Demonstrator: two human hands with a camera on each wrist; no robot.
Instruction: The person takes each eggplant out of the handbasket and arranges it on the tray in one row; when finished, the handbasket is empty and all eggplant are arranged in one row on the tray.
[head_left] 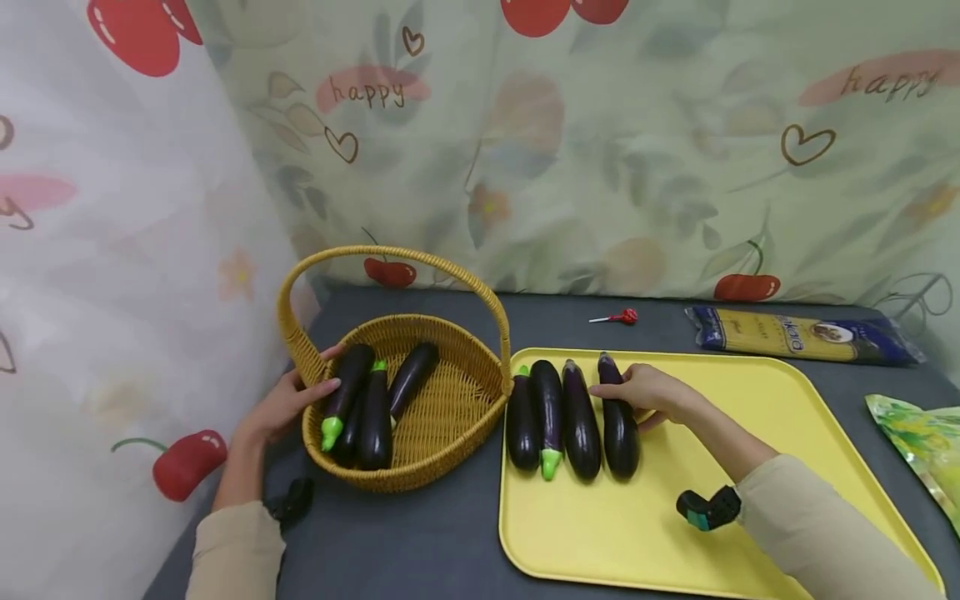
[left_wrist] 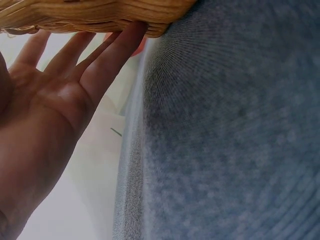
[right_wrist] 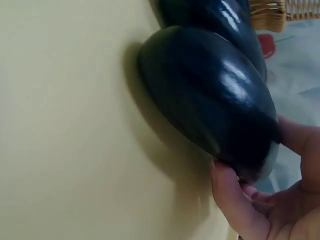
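Under and around the yellow tray (head_left: 615, 542), the counter (head_left: 412, 550) is covered in dark grey-blue cloth, and light sheeting (head_left: 615, 200) printed with cherries, hearts and the word "happy" hangs behind it and off to its left. The basket (head_left: 450, 396) stands just left of the tray, its handle arching up. Beyond the tray's far edge lie the lollipop (head_left: 627, 317) and the pasta pack (head_left: 795, 335), the pack towards the tray's far right corner; a green and yellow bag (head_left: 926, 450), cut off at the view's edge, lies right of it.

The left wrist view shows the left hand (head_left: 288, 404) with fingers straight and spread against the outside of the basket (its grip is wide), while the head view shows its thumb over the rim by an eggplant (head_left: 351, 383); whether it presses that eggplant, I cannot tell. The right wrist view shows the right hand (head_left: 656, 392) from beneath, its grip narrowed on the slim end of the rightmost eggplant (head_left: 621, 437).

Four eggplants lie in a row along the tray's left part (the held one included); at least four more are in the basket. Lollipop, pasta pack and bag: one each.
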